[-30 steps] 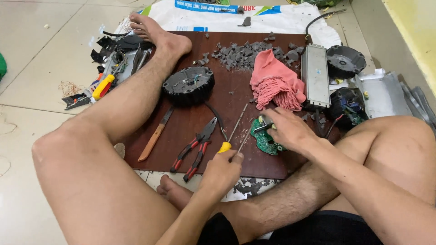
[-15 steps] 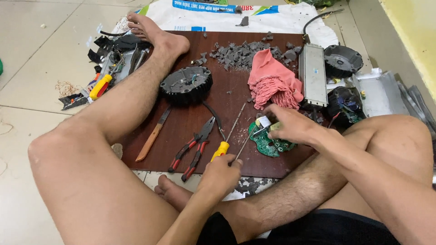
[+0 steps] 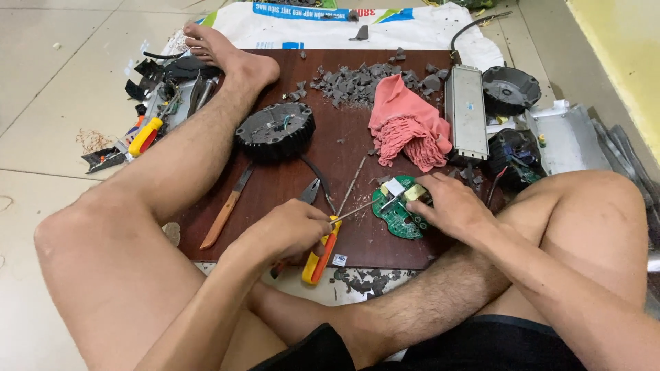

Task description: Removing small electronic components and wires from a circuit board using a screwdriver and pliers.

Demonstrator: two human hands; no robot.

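My left hand (image 3: 289,230) grips a yellow-handled screwdriver (image 3: 357,210) whose thin shaft points right. Its tip meets a white part on a round green circuit board (image 3: 397,218). My right hand (image 3: 450,206) holds that circuit board down on the brown wooden board (image 3: 344,148), with fingers on its upper right edge. Pliers (image 3: 311,192) lie partly under my left hand, only their jaws showing clearly. I sit on the floor with one leg along each side of the wooden board.
On the wooden board are a black round motor housing (image 3: 275,130), a wooden-handled knife (image 3: 223,216), a pink rag (image 3: 405,127), grey rubble (image 3: 357,79) and a thin rod (image 3: 352,185). A silver box (image 3: 466,113) and black round parts (image 3: 510,89) lie right. Tools (image 3: 146,136) lie left.
My left hand has moved up over the pliers and brought the screwdriver tip onto the circuit board. My right hand stays on the circuit board, which has turned slightly.
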